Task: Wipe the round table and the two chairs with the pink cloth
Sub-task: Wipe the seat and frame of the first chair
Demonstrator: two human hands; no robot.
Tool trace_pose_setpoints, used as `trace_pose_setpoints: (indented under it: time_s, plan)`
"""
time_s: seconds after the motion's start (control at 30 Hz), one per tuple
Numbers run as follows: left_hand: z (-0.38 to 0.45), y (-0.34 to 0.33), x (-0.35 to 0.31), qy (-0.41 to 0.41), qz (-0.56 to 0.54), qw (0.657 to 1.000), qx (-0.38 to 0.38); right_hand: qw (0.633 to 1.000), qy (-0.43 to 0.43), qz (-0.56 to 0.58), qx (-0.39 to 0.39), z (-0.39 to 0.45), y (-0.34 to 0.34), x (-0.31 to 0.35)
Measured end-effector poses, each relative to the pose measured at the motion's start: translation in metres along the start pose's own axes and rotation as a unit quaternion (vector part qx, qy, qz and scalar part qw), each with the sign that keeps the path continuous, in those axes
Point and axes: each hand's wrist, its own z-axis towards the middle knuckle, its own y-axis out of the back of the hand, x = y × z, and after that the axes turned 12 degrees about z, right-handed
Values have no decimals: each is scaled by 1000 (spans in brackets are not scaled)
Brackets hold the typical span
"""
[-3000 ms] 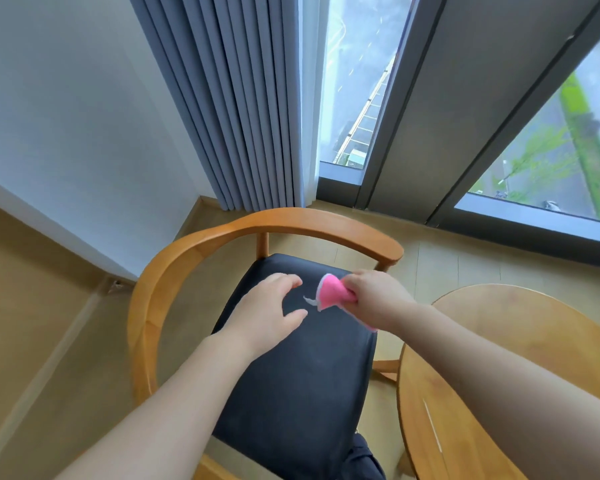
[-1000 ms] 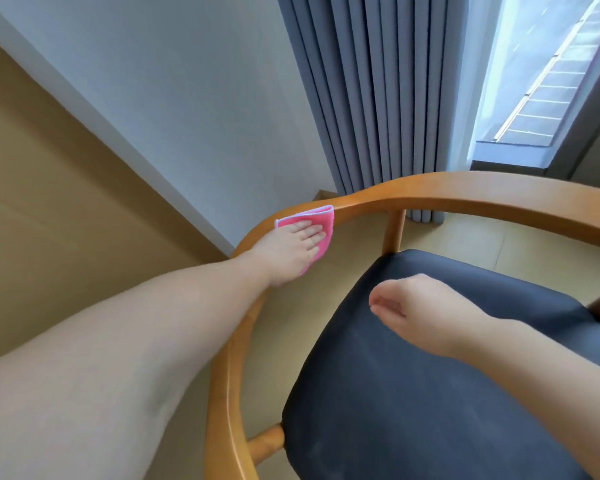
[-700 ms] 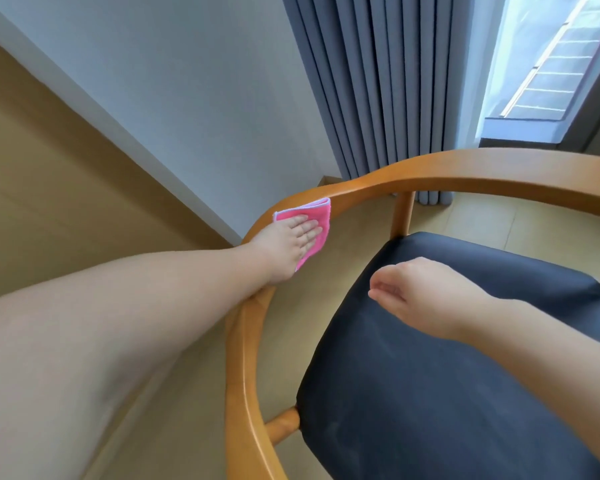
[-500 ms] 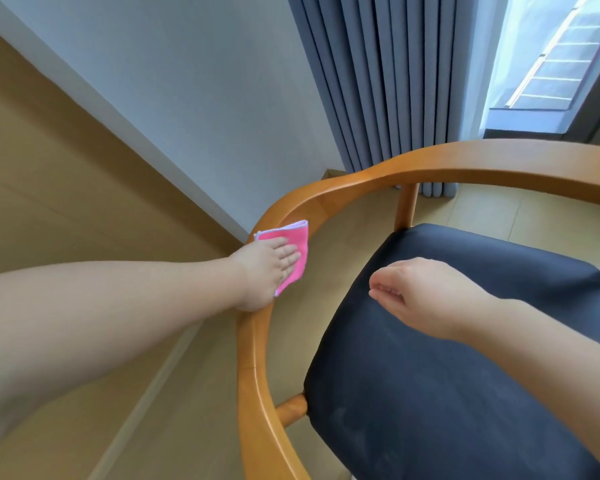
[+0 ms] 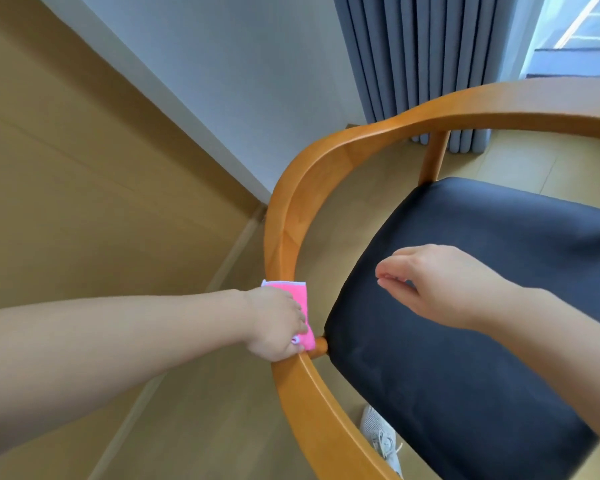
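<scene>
The left hand [image 5: 279,327] presses the pink cloth [image 5: 300,306] onto the chair's [image 5: 465,306] curved wooden armrest [image 5: 281,216], fingers seemingly curled over it, while the right hand [image 5: 440,285] hovers relaxed and holding nothing above the dark seat, a pale shoe [image 5: 381,441] on the floor below

left hand [image 5: 277,325] hides most of pink cloth [image 5: 300,299]

Both forearms are bare from the frame's edge to the wrist: no sleeve, watch, band or ring shows on either. The left hand [image 5: 274,327] is broad-backed with short fingers. The right hand [image 5: 440,285] shows smooth knuckles and short, unpainted nails. Neither hand is gloved.
</scene>
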Motion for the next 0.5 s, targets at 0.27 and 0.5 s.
trace_pose_setpoints:
  time_s: [0.27, 0.5]
  plan:
    - [24, 29, 72, 106, 212, 971, -19, 999, -14, -27, 19, 3, 1, -5]
    - [60, 82, 132, 211, 305, 926, -71, 998, -39, -43, -3, 14, 19, -14]
